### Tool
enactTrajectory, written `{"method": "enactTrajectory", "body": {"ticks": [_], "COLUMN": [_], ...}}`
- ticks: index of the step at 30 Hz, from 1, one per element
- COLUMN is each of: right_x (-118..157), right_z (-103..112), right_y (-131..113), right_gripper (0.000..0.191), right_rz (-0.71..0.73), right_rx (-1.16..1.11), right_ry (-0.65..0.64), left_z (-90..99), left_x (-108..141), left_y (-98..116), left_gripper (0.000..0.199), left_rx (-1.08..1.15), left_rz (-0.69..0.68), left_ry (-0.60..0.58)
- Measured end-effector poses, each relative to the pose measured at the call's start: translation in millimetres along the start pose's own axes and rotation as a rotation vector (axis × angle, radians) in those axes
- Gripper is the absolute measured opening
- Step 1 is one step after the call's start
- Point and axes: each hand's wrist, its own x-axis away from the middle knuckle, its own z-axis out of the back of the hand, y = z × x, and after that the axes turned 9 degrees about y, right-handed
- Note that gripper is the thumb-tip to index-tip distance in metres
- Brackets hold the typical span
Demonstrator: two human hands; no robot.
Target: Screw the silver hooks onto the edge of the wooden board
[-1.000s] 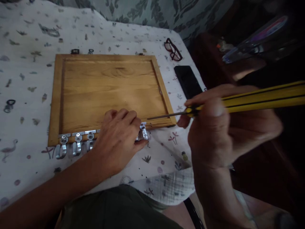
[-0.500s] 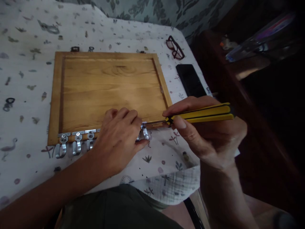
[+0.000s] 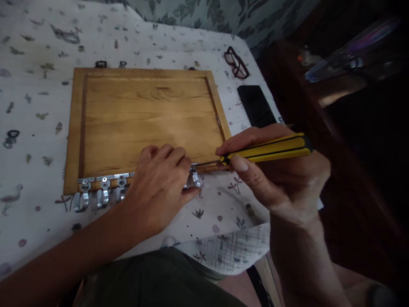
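A framed wooden board point(image 3: 150, 119) lies flat, with a row of metal hooks point(image 3: 105, 192) along its near edge. My right hand point(image 3: 277, 175) is closed around the yellow and black handle of a screwdriver point(image 3: 268, 150). The shaft points left, and its tip meets the metal hook at the right end of the row point(image 3: 196, 179). My left hand point(image 3: 161, 187) lies over the near edge, fingers bent and thumb below, pressed round the hook strip beside the tip. It covers the middle hooks.
Red-framed glasses point(image 3: 236, 63) and a black phone point(image 3: 256, 105) lie on the patterned cloth point(image 3: 32, 128) right of the board. Dark hardware point(image 3: 101, 64) sticks out at the board's far edge. A clear plastic bottle point(image 3: 351, 55) is at the far right, over dark furniture point(image 3: 287, 81).
The screwdriver handle has turned a little in my right hand, and its rear end has shifted slightly left and up. My left hand has stayed in place.
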Motion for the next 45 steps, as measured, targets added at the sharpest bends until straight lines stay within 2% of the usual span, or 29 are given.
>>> {"method": "enactTrajectory", "body": {"ticks": [4,8,11,13,18,21,25,29,36,42,45], "right_x": [-5.6,-22.7,-42.8,-56.4,-73.5,-69.4,-56.3,-45.9,-35.0,-28.1,-25.3], "right_z": [3.8,12.4,17.3,18.8,16.3,11.6,4.3,-1.1,-8.7,-10.0,-10.3], "right_y": [2.6,2.6,3.5,5.3,7.5,7.6,9.7,12.5,19.7,21.3,21.6], "right_gripper": [0.017,0.013,0.004,0.005,0.005,0.018,0.032,0.032,0.035,0.035,0.037], "right_rz": [0.056,0.090,0.080,0.059,-0.006,0.026,0.042,0.054,0.107,0.125,0.116], "right_rx": [-0.010,0.014,-0.022,-0.056,-0.151,-0.140,-0.087,-0.056,-0.042,-0.027,-0.010], "right_ry": [-0.063,-0.238,-0.441,-0.561,-0.679,-0.635,-0.455,-0.359,-0.268,-0.183,-0.160], "left_z": [-0.2,-2.0,-2.7,-2.4,-0.3,-0.1,-0.4,0.2,0.4,7.0,6.9], "left_x": [-1.0,-1.0,-0.2,0.4,1.0,0.2,-1.0,-1.0,-1.0,-3.0,-3.1], "left_y": [-0.4,-0.5,-1.3,-2.0,-2.5,-2.4,-2.8,-2.3,-1.3,0.1,-0.5], "left_gripper": [0.035,0.034,0.034,0.033,0.030,0.031,0.033,0.035,0.035,0.027,0.027], "left_rx": [0.009,0.007,0.008,0.007,0.007,0.010,0.008,0.010,0.001,0.004,-0.010], "left_rz": [-0.003,-0.009,-0.012,-0.017,-0.021,-0.016,-0.016,-0.017,-0.001,0.001,-0.005], "left_ry": [0.000,0.016,0.025,0.030,0.021,-0.002,-0.017,-0.018,-0.013,-0.094,-0.088]}}
